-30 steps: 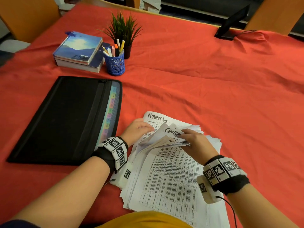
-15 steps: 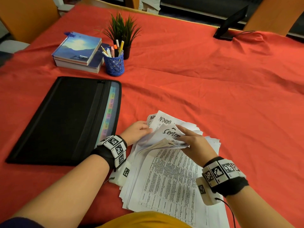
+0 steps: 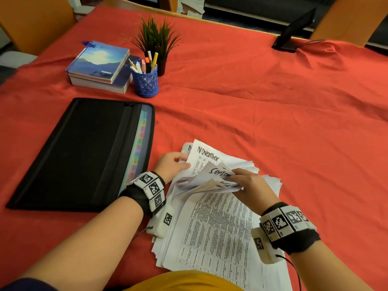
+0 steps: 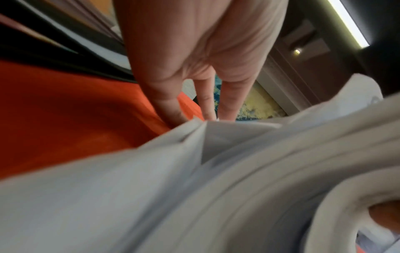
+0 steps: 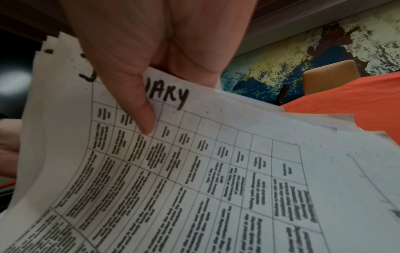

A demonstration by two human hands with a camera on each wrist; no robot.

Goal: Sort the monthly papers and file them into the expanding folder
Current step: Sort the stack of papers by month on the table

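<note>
A person in a yellow top leans over a loose stack of monthly papers [image 3: 212,232] at the near edge of a table draped in a red cloth [image 3: 273,114], thumbing through the far ends of the sheets. The right hand [image 3: 249,185] pinches a lifted, curling bundle of pages, thumb on top of a sheet whose heading ends in "ARY"; the left hand [image 3: 171,166] grips the left edge of the pile beside a sheet headed "November" [image 3: 206,157], fingers tucked behind the paper. A page marked "Sept…" bends between the two hands.

The job looks to be at its start: the sheets sit in one mixed heap, months out of order, and no separate piles show. The black expanding folder [image 3: 84,152] lies flat just left of the papers, its coloured index tabs visible along its right edge, its zip apparently closed and nothing seen going in. Sorting and all the filing appear left to do.

Farther back on the left stand two stacked books [image 3: 98,66], a blue mesh pen cup [image 3: 146,82] and a small potted plant [image 3: 157,40]. A dark tablet-like device [image 3: 294,32] leans at the far right edge. Orange chairs ring the table; a mottled blue-and-yellow wall shows beyond.
</note>
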